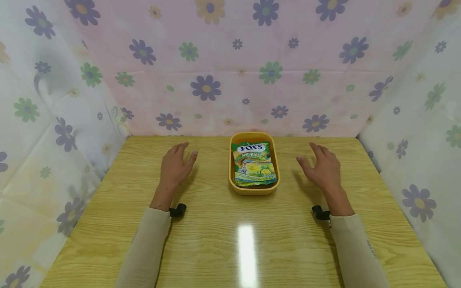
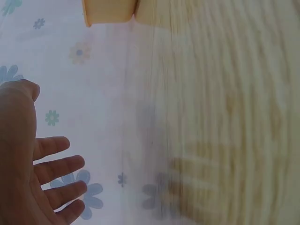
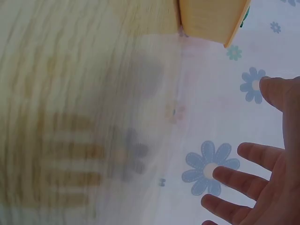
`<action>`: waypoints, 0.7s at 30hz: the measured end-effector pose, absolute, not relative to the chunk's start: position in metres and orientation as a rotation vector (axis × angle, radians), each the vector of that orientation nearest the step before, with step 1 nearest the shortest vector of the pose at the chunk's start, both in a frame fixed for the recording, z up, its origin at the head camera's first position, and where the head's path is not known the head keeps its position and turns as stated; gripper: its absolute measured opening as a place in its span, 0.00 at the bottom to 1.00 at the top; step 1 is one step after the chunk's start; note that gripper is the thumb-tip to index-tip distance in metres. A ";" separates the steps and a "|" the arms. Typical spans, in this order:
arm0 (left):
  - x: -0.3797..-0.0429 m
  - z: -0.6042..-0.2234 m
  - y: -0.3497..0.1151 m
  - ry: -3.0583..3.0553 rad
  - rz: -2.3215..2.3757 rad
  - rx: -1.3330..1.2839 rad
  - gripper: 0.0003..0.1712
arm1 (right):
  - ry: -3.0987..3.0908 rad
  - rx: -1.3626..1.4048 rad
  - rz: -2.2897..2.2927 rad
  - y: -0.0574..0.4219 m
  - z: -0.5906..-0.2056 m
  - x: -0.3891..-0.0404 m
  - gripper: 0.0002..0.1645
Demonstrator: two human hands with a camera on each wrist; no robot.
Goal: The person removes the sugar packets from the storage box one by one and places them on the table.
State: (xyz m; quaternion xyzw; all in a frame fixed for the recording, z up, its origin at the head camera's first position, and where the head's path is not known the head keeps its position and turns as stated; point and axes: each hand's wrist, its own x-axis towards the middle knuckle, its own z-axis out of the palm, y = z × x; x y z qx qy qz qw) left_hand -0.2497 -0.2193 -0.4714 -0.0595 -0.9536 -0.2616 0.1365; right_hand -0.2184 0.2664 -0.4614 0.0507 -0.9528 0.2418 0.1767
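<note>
A yellow rectangular tub [image 1: 254,192] with rounded corners stands on the wooden table, near its back edge. Inside it lies a green and yellow FOX'S Spring Tea candy packet [image 1: 253,164], apparently with more packets beneath. My left hand [image 1: 176,166] hovers left of the tub, fingers relaxed and thumb apart, holding nothing. To the tub's right is my right hand [image 1: 322,166], likewise relaxed and holding nothing. Both wrist views show the spread fingers of the left hand [image 2: 51,173] and right hand [image 3: 258,183], with the tub's side [image 2: 110,10] at the top.
Flower-patterned cloth [image 1: 223,80] hangs behind the wooden table [image 1: 209,240] and along both sides. Small black devices sit at the left wrist [image 1: 178,210] and right wrist [image 1: 320,213]. A bright light reflection lies on the front of the tabletop.
</note>
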 end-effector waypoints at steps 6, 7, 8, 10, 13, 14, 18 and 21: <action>-0.250 -0.471 -0.215 -2.795 -0.815 -0.174 0.40 | -2.674 0.151 0.721 0.260 -0.460 -0.218 0.41; -0.249 -0.471 -0.214 -2.795 -0.822 -0.179 0.40 | -2.670 0.154 0.724 0.259 -0.459 -0.218 0.40; -0.249 -0.471 -0.213 -2.797 -0.830 -0.182 0.41 | -2.669 0.158 0.726 0.258 -0.458 -0.218 0.40; -0.249 -0.471 -0.212 -2.799 -0.849 -0.185 0.40 | -2.672 0.161 0.736 0.256 -0.457 -0.218 0.40; -0.249 -0.472 -0.209 -2.798 -0.902 -0.193 0.40 | -2.680 0.166 0.753 0.253 -0.456 -0.217 0.40; -0.248 -0.472 -0.207 -2.798 -0.917 -0.197 0.40 | -2.683 0.167 0.760 0.252 -0.455 -0.217 0.39; -0.248 -0.473 -0.202 -2.796 -0.966 -0.227 0.41 | -2.683 0.179 0.794 0.247 -0.452 -0.216 0.39; -0.247 -0.474 -0.198 -2.801 -0.978 -0.249 0.40 | -2.683 0.190 0.813 0.244 -0.451 -0.216 0.39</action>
